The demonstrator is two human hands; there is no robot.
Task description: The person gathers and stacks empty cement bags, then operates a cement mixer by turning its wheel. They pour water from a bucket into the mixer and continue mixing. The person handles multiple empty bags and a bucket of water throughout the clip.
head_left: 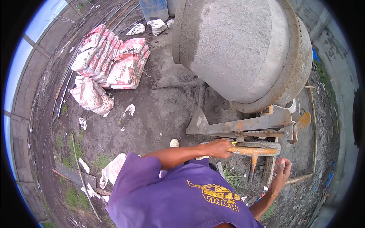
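Observation:
My left hand (219, 148) is closed round the left end of a rusty orange handle (253, 151), a bar with a short stem running down from its middle. Past the bar's right end, my right hand (282, 170) hangs apart from it, fingers loosely curled in and nothing visible in them. Its fingertips look grey with dust. Beyond both hands stands a large cement mixer (239, 49), its grey drum coated in dried cement. A rusty steel frame (243, 124) supports the drum, and a tyre (268, 145) shows just behind the handle.
Red-and-white sacks (123, 68) lie stacked at the far left, with a crumpled sack (91, 97) before them. A blue drum (154, 9) stands at the back. Concrete walls (338, 68) border the dirt ground. At the lower left lie a board (74, 174) and a thin pole (81, 173).

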